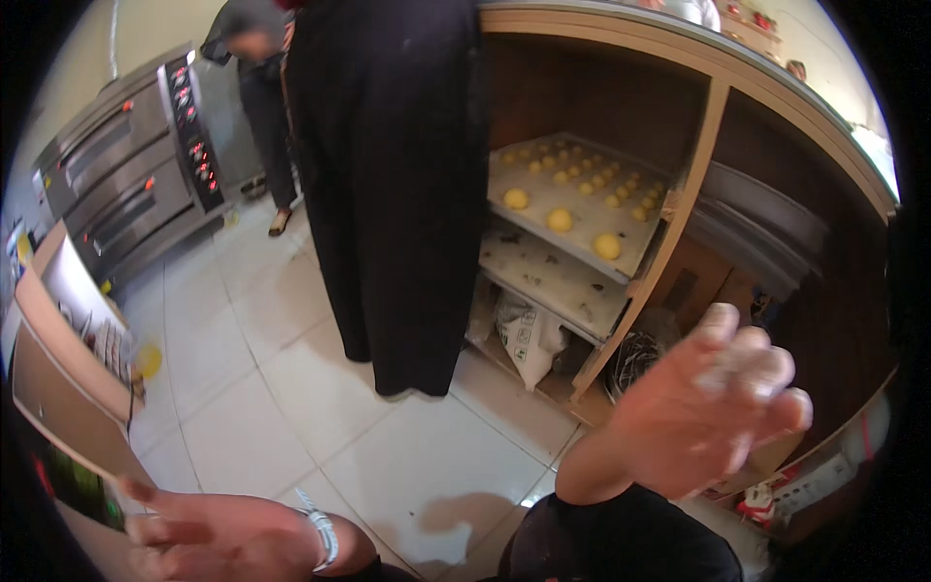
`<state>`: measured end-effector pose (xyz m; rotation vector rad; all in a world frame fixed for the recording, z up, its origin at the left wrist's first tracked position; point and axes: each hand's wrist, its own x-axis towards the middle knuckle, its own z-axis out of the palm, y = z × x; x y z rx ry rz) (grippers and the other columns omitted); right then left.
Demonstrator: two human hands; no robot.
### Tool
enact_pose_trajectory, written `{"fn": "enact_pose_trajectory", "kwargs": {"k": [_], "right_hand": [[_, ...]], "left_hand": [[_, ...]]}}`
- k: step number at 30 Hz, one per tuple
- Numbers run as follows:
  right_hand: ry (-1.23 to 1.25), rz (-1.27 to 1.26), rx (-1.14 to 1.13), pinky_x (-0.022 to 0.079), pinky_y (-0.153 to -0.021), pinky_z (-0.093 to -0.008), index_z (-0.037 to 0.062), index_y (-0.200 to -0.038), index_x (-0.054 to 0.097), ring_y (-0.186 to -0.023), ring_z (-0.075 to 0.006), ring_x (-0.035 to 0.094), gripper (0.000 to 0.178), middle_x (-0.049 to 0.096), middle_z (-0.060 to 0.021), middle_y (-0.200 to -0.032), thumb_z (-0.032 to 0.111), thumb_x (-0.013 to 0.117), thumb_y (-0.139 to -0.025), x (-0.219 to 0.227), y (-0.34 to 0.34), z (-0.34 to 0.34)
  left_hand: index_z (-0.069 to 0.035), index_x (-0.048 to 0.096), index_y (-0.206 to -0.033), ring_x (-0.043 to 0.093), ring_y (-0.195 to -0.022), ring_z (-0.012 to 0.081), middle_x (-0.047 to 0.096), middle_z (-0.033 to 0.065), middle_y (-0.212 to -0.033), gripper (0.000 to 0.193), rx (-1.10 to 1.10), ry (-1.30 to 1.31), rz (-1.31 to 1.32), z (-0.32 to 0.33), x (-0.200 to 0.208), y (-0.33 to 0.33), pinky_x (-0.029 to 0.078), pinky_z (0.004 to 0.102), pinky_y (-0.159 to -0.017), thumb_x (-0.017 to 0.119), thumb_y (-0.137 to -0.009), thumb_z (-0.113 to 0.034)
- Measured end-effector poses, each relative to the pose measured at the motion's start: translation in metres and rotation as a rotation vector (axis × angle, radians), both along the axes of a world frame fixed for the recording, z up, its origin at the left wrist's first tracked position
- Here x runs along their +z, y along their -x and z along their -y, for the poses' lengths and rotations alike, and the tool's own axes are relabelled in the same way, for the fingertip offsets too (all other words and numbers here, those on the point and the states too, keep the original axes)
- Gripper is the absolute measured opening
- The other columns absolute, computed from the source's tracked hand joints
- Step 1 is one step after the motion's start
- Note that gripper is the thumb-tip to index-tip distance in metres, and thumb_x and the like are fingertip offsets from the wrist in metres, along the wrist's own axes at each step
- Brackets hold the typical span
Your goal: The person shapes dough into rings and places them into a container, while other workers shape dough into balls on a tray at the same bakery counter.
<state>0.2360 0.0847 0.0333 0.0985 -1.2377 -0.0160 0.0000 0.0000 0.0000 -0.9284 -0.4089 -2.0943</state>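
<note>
One plastic-wrapped bundle (635, 364), its contents too unclear to name, sits low in the open cabinet (692, 145), just beside the right hand (713, 412) as the view shows it; contact cannot be made out. That hand's grip is loosely curled, the fingers apart from the palm and clamped on nothing, with pale residue on the fingertips. The left hand (199, 538), a light band (325, 538) at its wrist, is at the lower left; its grip is half curled and also empty.

As a judgement, this low reach goes best with the elbow near the dark-clad knee (621, 543), the wrist loose, and the forearm clear of the wooden upright. The residue is best wiped off before anything clean is touched.

Left of the upright, a baking tray (538, 184) bears rows of yellow dough balls (559, 220); round and uncovered, they would probably roll if tipped, so that tray wants level, two-handed support. A second tray (553, 276) lies below it, above a printed white sack (529, 335).

A person in black (388, 194) stands close in front, so small, slow arm movements seem wise. Farther off, another person (267, 107) stands near a steel deck oven (126, 145).
</note>
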Motion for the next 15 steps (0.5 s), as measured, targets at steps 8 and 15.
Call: {"fn": "enact_pose_trajectory", "kwargs": {"k": [8, 15], "right_hand": [[0.313, 0.175, 0.049, 0.044, -0.059, -0.0343, -0.0034, -0.091, 0.061, -0.063, -0.0221, 0.06, 0.025, 0.063, -0.0128, -0.076, -0.01, 0.059, -0.067, 0.027, 0.015, -0.072], [0.983, 0.649, -0.02, 0.045, -0.067, -0.034, 0.0068, -0.107, 0.061, -0.072, -0.0249, 0.059, 0.031, 0.062, -0.0078, -0.082, 0.003, 0.062, -0.077, 0.03, -0.057, -0.04]], "left_hand": [[0.001, 0.052, -0.095, 0.05, -0.085, 0.0231, 0.052, 0.0091, -0.083, 0.015, 0.13, 0.809, 0.054, -0.088, 0.002, -0.048, 0.037, 0.0452, -0.094, 0.058, -0.082, -0.002], [-0.009, 0.055, -0.108, 0.051, -0.095, 0.0253, 0.055, 0.0054, -0.091, 0.036, -0.076, 2.071, -0.443, -0.011, -0.098, -0.021, 0.031, 0.0476, -0.09, 0.065, -0.073, -0.015]]}}
